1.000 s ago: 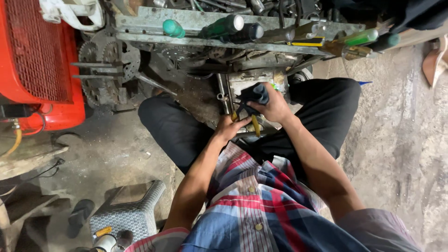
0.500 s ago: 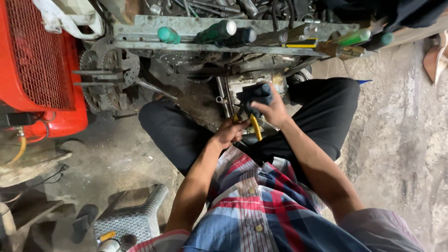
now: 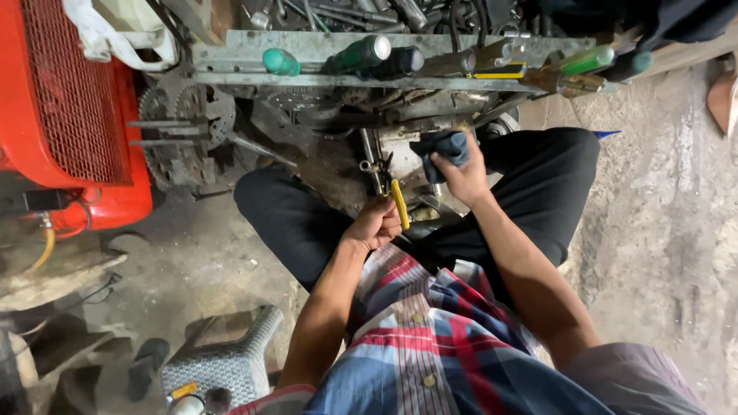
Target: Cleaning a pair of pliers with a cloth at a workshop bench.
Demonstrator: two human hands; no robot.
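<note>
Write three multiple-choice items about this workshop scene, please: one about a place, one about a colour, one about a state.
1. Where is the red machine?
A. at the left edge
B. at the right edge
C. on the person's lap

2. What colour are the handles of the pliers in the left hand?
A. blue
B. yellow
C. white

3. What is the right hand doing?
A. lying open on the floor
B. holding a hammer
C. gripping a dark blue cloth

Answers:
1 A: the red machine fills the upper left.
2 B: the pliers in the left hand have yellow handles.
3 C: the right hand is closed on the dark blue cloth.
</note>
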